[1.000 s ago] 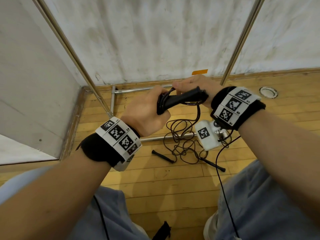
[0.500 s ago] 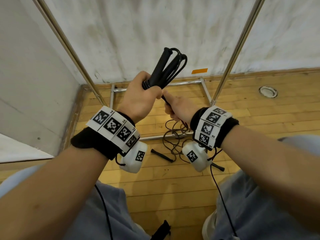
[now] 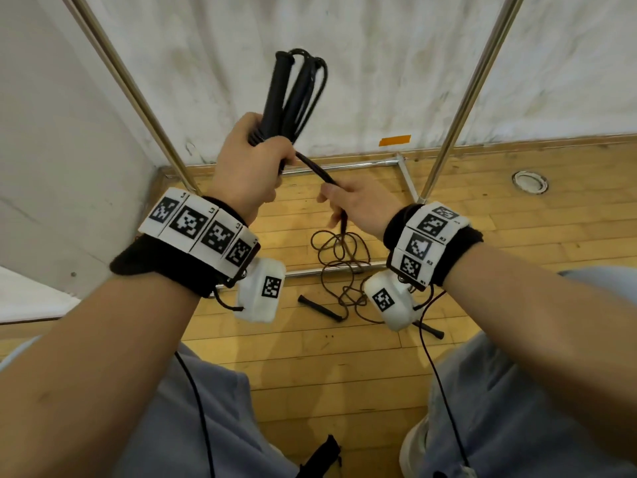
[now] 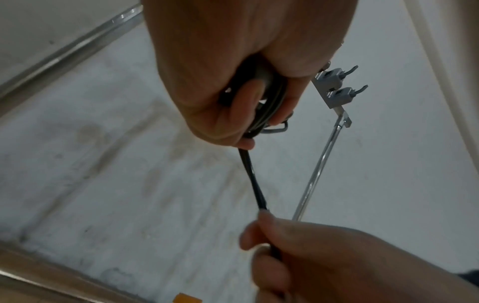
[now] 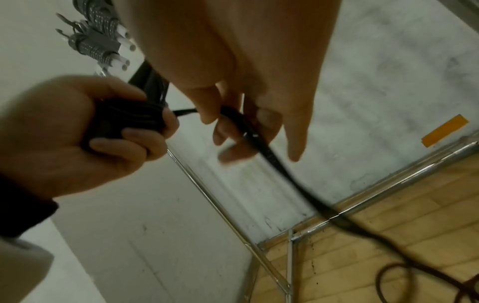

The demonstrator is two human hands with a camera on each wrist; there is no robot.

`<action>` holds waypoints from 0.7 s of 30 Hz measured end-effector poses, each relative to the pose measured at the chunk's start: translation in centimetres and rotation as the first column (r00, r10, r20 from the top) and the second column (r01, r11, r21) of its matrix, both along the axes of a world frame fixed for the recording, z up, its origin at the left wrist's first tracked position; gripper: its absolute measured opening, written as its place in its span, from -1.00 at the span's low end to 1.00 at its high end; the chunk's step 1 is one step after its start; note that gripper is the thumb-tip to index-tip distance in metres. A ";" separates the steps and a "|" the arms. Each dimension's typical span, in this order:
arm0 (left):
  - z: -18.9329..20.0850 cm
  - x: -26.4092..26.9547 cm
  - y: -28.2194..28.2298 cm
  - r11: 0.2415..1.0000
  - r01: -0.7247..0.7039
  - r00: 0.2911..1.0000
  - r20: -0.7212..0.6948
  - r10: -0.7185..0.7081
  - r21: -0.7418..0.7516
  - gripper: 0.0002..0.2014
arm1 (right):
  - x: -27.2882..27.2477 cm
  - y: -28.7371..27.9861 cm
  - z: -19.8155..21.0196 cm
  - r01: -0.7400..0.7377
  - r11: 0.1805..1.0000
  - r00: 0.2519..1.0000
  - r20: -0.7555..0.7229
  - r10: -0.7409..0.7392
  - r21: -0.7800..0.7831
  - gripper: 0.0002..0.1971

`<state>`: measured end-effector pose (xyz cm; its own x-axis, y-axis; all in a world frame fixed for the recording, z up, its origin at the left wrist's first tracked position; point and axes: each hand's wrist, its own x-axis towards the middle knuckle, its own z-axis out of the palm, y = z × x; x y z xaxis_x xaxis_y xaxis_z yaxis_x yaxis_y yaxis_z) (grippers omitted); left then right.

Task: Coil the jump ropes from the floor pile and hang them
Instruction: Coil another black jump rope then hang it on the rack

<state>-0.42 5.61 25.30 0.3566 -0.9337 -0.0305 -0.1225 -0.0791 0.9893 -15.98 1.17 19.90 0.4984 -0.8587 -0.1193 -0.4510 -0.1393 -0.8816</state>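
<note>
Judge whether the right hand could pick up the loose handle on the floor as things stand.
Probably not yet: the right hand pinches the rope running from the bundle in the left hand; the loose handle lies free below.

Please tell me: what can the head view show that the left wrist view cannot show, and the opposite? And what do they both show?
Only the head view shows the wooden floor, the loose rope pile on it, two handles lying there, and the bundle's top above the fist.

Only the left wrist view shows the grey hooks on the rack's upper part.

Both show the left hand gripping the coiled bundle, the right hand holding the rope strand stretched between them, and the orange tape on the wall.
</note>
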 end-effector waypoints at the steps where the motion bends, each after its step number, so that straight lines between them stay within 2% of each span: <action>1: 0.0 0.4 -0.2 0.999 -0.042 0.998 0.054 0.043 -0.016 -0.79 | 0.0 0.0 0.2 0.017 1.000 1.000 0.023 -0.016 -0.008 -0.76; 3: -0.5 1.2 -0.4 0.995 -0.097 0.974 0.205 0.101 -0.026 -0.84 | -0.1 0.0 0.6 0.033 0.999 0.999 0.009 -0.033 -0.041 -0.75; 6: -1.7 1.8 -0.8 0.992 -0.123 0.895 0.433 0.110 0.003 -0.79 | -0.4 0.1 1.1 -0.016 0.990 0.992 -0.128 -0.003 -0.141 -0.63; 9: -2.6 2.3 -1.0 0.992 -0.122 0.817 0.571 0.081 0.035 -0.75 | -0.4 0.2 1.7 -0.082 0.966 0.976 -0.215 0.028 -0.245 -0.57; 11: -3.1 2.6 -1.1 0.985 -0.140 0.747 0.663 0.041 0.097 -0.73 | -0.3 0.4 2.1 -0.126 0.947 0.969 -0.240 0.054 -0.295 -0.59; 13: -3.7 2.6 -1.3 0.976 -0.152 0.648 0.762 -0.019 0.153 -0.72 | 0.0 0.8 2.4 -0.175 0.936 0.962 -0.254 0.097 -0.307 -0.64; 17: -5.3 1.9 -1.9 0.972 -0.106 0.473 0.871 -0.136 0.209 -0.73 | 0.2 1.6 2.6 -0.230 0.919 0.955 -0.259 0.148 -0.320 -0.71; 21: -6.8 0.7 -1.9 0.969 -0.029 0.372 0.903 -0.216 0.244 -0.71 | 0.2 2.2 3.1 -0.239 0.918 0.958 -0.234 0.169 -0.317 -0.66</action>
